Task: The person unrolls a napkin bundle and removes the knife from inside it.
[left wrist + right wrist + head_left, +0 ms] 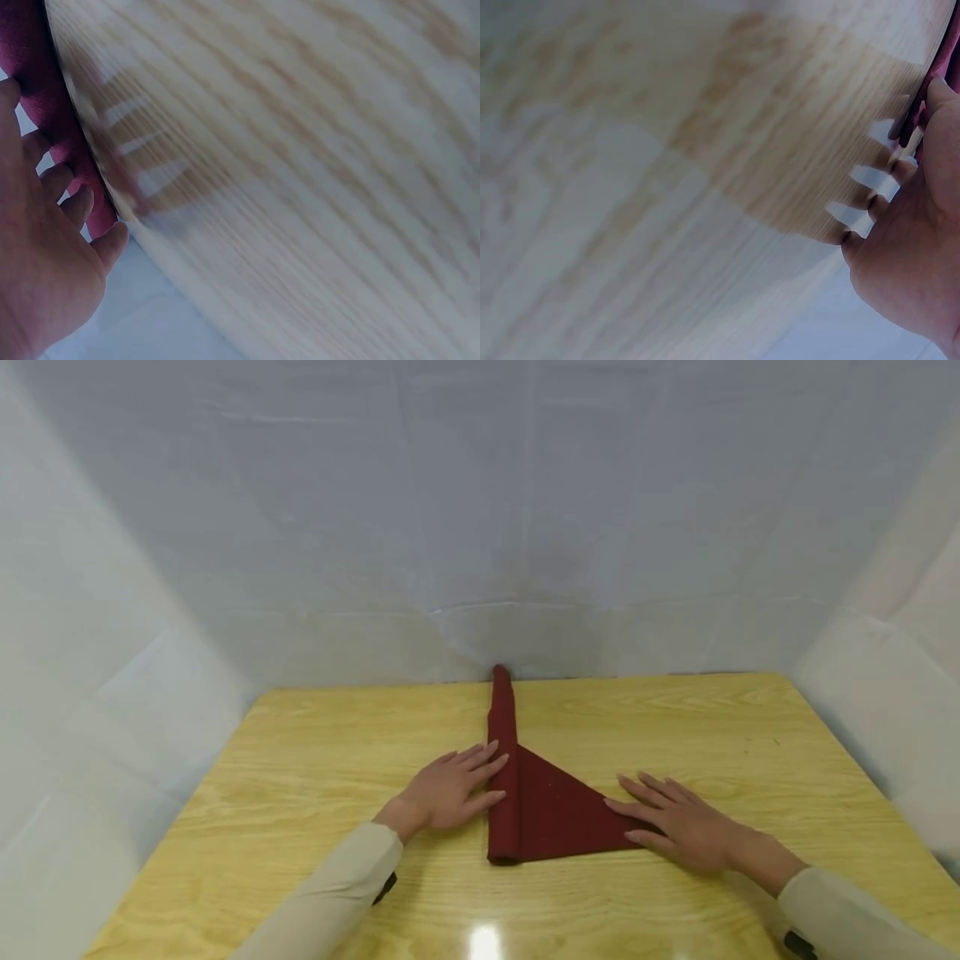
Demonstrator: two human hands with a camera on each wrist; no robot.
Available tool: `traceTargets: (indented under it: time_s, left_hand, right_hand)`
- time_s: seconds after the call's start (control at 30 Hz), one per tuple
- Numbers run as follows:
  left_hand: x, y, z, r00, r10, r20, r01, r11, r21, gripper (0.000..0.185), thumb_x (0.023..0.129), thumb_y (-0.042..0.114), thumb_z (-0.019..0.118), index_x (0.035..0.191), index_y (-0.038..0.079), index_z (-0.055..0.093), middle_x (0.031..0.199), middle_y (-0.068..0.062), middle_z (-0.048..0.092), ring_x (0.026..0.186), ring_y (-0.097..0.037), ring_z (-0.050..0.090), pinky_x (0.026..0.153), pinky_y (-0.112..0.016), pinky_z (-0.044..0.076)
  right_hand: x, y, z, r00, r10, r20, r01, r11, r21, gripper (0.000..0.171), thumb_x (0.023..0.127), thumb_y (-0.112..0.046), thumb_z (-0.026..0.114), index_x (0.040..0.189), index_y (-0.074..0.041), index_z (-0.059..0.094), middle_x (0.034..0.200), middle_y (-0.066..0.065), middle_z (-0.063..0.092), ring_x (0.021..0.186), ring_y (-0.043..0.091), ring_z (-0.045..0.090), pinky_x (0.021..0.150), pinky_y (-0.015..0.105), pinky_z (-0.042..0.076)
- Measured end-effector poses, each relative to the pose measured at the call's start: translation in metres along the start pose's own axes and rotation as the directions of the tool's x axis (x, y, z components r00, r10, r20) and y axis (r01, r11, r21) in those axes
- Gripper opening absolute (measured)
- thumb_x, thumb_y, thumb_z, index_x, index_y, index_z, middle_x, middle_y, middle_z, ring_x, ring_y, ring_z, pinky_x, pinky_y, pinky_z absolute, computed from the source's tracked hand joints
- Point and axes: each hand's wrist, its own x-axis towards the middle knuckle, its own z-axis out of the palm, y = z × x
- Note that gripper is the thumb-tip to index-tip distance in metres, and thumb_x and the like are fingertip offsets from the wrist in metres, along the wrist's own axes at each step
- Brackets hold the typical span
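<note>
A dark red cloth lies on the table, its left part rolled into a long tube (504,818) and its right part a flat triangle (558,810) tapering to the right. With fingers spread, my left hand (453,787) rests its fingertips on the tube from the left. My right hand (686,827) lies flat over the triangle's right tip, hiding it. In the left wrist view the fingers touch the red roll (45,97) along its side. The right wrist view catches only a sliver of the cloth (930,90) by the thumb.
The pale wooden table (337,735) carries the cloth, whose far narrow end reaches the table's back edge. White sheeting (480,527) hangs behind the table and along both sides. A bright light reflection shows on the front of the tabletop.
</note>
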Motion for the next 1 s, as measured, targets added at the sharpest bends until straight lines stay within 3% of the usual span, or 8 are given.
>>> traceTargets:
  time_s: [0.4, 0.57, 0.77, 1.0]
  left_hand:
    - [0.001, -0.002, -0.002, 1.000, 0.011, -0.005, -0.011, 1.000, 0.016, 0.064, 0.100, 0.056, 0.027, 0.153, 0.021, 0.025, 0.157, -0.001, 0.019, 0.142, -0.020, 0.020, 0.113, -0.040, 0.022]
    - [0.006, 0.000, -0.005, 0.999, 0.035, -0.038, -0.034, 0.999, 0.024, 0.061, 0.101, 0.053, 0.029, 0.154, 0.022, 0.023, 0.157, -0.002, 0.021, 0.142, -0.020, 0.020, 0.113, -0.039, 0.021]
    - [0.021, 0.014, -0.008, 0.995, 0.072, -0.068, -0.070, 0.997, 0.028, 0.058, 0.102, 0.051, 0.030, 0.153, 0.023, 0.027, 0.157, -0.004, 0.022, 0.144, -0.019, 0.015, 0.114, -0.041, 0.018]
    - [0.038, 0.033, -0.006, 0.997, 0.078, -0.013, -0.077, 0.996, 0.053, 0.059, 0.100, 0.055, 0.031, 0.151, 0.025, 0.031, 0.156, -0.002, 0.024, 0.143, -0.020, 0.016, 0.115, -0.041, 0.013]
  right_hand:
    - [0.000, 0.000, -0.001, 1.000, -0.002, 0.003, 0.002, 1.000, 0.009, 0.048, 0.103, -0.036, 0.043, 0.147, -0.019, 0.041, 0.154, 0.017, 0.025, 0.138, 0.044, 0.020, 0.104, 0.064, 0.019]
    - [-0.002, 0.003, 0.002, 0.998, -0.036, -0.050, 0.036, 0.999, 0.012, 0.047, 0.102, -0.034, 0.045, 0.147, -0.021, 0.042, 0.153, 0.016, 0.028, 0.136, 0.045, 0.023, 0.103, 0.065, 0.021]
    - [-0.003, 0.009, 0.011, 0.991, -0.058, -0.120, 0.059, 0.998, 0.001, 0.046, 0.101, -0.033, 0.048, 0.146, -0.025, 0.043, 0.153, 0.012, 0.029, 0.137, 0.042, 0.025, 0.106, 0.056, 0.018]
    - [-0.003, 0.017, 0.017, 0.998, 0.000, -0.070, 0.000, 1.000, 0.001, 0.047, 0.101, -0.040, 0.044, 0.147, -0.031, 0.039, 0.156, 0.005, 0.024, 0.140, 0.036, 0.019, 0.108, 0.048, 0.012]
